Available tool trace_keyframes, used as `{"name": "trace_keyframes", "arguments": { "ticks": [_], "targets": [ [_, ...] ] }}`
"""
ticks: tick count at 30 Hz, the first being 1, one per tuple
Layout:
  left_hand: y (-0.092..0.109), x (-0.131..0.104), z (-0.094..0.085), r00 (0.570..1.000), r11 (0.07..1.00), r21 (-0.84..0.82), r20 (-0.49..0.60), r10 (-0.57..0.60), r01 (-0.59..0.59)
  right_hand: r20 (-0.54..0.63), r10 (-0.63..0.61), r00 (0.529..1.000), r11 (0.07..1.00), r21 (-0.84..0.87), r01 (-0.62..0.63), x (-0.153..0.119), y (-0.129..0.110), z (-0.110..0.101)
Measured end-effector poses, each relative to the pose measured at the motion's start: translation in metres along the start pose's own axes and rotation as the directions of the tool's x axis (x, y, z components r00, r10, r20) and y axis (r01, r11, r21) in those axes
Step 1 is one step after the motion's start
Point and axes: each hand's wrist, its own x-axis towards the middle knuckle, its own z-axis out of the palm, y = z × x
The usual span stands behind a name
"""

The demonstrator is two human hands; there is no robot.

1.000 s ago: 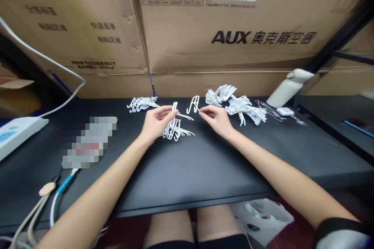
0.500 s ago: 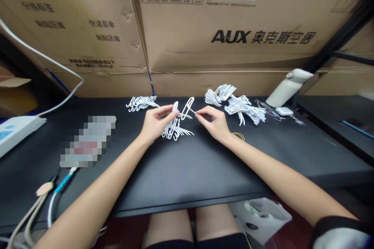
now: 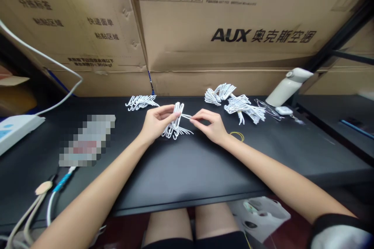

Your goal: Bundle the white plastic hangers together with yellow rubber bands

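Note:
My left hand (image 3: 159,122) pinches several white wire hooks (image 3: 178,112) that stand upright between thumb and fingers. Right of it, my right hand (image 3: 210,124) has thumb and forefinger closed on the thin end of a white hook reaching to the held bunch. Under my left hand, a loose pile of white hooks (image 3: 172,131) lies on the black table (image 3: 187,171). A small row of hooks (image 3: 141,102) lies behind and to the left. Two larger bundles, one at the back (image 3: 220,94) and one nearer (image 3: 245,109), lie beyond my right hand.
Yellow bands (image 3: 237,136) lie by my right forearm. At the right are a white bottle (image 3: 288,87), glasses (image 3: 270,109) and a small white case (image 3: 283,111). A blurred-out object with a cable (image 3: 87,140) and a power strip (image 3: 17,130) are left. Cardboard boxes (image 3: 181,42) stand behind.
My right hand has moved slightly left, bringing its separate hook against the bunch in my left hand. My left hand has stayed nearly in place.

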Motion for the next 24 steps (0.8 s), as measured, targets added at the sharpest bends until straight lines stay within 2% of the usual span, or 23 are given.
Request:
{"name": "trace_keyframes", "arguments": {
  "ticks": [5, 20, 24],
  "targets": [
    [0.0041, -0.0019, 0.0005, 0.997, 0.999, 0.003, 0.053, -0.051, 0.051, -0.081, -0.013, 0.997, 1.000, -0.020, 0.011, 0.0003, -0.0009, -0.0007],
    [0.0031, -0.0015, -0.0017, 0.991, 0.997, 0.053, 0.123, -0.054, 0.047, 0.012, -0.099, 0.995, 0.994, -0.043, 0.100, -0.0024, 0.0021, 0.0017],
    [0.0040, -0.0025, -0.0012, 0.994, 0.998, 0.042, 0.098, -0.055, 0.051, -0.033, -0.099, 0.995, 0.992, -0.084, 0.096, -0.0029, -0.0012, 0.0038]
  ]
}}
